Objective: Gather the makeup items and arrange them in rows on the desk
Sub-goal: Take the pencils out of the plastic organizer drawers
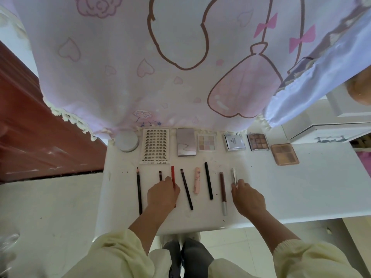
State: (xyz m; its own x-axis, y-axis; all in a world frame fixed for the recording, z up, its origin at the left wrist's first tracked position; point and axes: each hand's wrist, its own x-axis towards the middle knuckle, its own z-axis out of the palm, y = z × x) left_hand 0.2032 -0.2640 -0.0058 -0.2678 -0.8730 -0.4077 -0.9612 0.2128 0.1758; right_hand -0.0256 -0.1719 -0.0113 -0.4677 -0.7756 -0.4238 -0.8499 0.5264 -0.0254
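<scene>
Both grips seemed to straighten the near row: left grip [162,195] pinched a red pencil [172,173], right grip [248,199] a silver tube [233,175].

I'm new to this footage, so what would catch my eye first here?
A big pink cartoon-print cloth hangs over the back of the white desk, filling the top. Below it lie two rows: palettes and a lash card behind, pencils and tubes in front. The left hand holds the red pencil; the right hand pinches the silver tube.

Pink cartoon cloth [120,77] hangs beside red-brown woodwork [30,127].
</scene>
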